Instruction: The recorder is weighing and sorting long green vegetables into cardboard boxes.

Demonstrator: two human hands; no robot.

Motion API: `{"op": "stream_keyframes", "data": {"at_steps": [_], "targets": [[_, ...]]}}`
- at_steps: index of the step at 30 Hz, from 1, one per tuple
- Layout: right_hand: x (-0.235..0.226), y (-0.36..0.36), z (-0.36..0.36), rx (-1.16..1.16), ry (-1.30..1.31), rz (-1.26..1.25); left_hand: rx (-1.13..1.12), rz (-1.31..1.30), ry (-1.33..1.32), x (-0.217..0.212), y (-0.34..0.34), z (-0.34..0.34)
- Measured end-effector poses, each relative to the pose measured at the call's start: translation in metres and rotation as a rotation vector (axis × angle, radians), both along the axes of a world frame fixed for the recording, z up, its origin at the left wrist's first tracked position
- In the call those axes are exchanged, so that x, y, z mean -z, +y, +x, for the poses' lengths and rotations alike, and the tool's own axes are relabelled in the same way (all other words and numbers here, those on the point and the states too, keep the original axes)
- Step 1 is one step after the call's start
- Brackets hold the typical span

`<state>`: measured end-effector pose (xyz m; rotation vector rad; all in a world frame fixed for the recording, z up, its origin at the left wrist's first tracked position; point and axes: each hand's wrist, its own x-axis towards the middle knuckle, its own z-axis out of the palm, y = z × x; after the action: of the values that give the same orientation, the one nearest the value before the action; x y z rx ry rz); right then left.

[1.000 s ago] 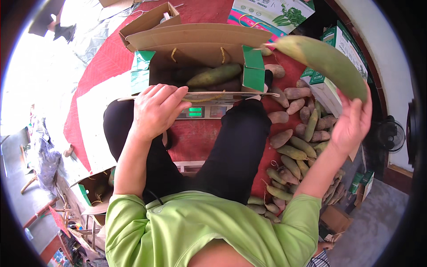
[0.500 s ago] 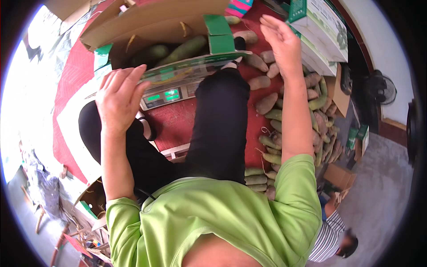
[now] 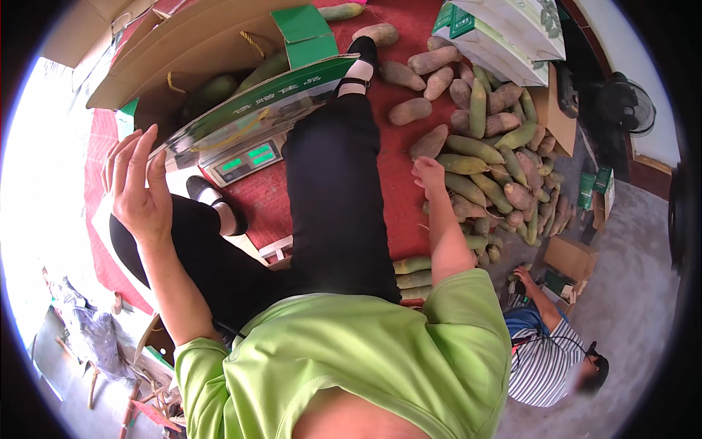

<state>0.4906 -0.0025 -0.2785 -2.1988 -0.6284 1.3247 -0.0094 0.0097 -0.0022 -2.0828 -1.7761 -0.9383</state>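
My left hand (image 3: pixel 137 192) is raised beside the near left corner of an upright-walled cardboard box (image 3: pixel 183 51), its fingers spread and nothing in them. Long green vegetables (image 3: pixel 208 99), like radishes, lie inside that box. It sits on a digital scale (image 3: pixel 245 162) with a lit green display. Over on the right, my right hand (image 3: pixel 429 174) hovers at the left edge of a vegetable pile, just below a reddish-brown root (image 3: pixel 430 142). Its fingers are loosely bent, partly foreshortened, and no object shows in them. The pile mixes green radishes (image 3: pixel 472 148) and reddish-brown roots.
White and green cartons (image 3: pixel 504 36) stand behind the pile, near a black fan (image 3: pixel 625 104). A person in a striped shirt (image 3: pixel 548 366) is at the lower right, reaching toward an opened cardboard box (image 3: pixel 570 257). Red matting (image 3: pixel 398 212) covers the floor around my feet.
My right hand has come down from beside the box to the edge of the pile. My left hand has moved off the box rim, slightly left and lower. My view has shifted rightward.
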Motion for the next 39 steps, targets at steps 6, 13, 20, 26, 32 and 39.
{"op": "stream_keyframes", "data": {"at_steps": [6, 13, 20, 26, 32, 39], "targets": [[0.047, 0.036, -0.004, 0.23, 0.065, 0.018, -0.033, 0.042, 0.066, 0.0, 0.003, -0.004], [0.087, 0.119, 0.007, 0.346, -0.048, -0.006, -0.019, 0.075, 0.091, 0.001, 0.014, 0.0], [0.084, 0.168, -0.038, 0.491, -0.315, -0.123, -0.021, 0.076, 0.164, 0.001, 0.013, 0.004], [0.086, 0.166, -0.032, 0.631, -0.232, -0.015, 0.038, 0.063, 0.118, 0.001, 0.014, 0.008], [0.083, 0.149, -0.019, 0.641, -0.021, 0.045, 0.034, 0.045, 0.101, -0.004, 0.013, 0.006], [0.052, 0.115, 0.009, 0.617, 0.549, 0.006, 0.032, 0.063, 0.065, -0.005, 0.006, 0.002]]}}
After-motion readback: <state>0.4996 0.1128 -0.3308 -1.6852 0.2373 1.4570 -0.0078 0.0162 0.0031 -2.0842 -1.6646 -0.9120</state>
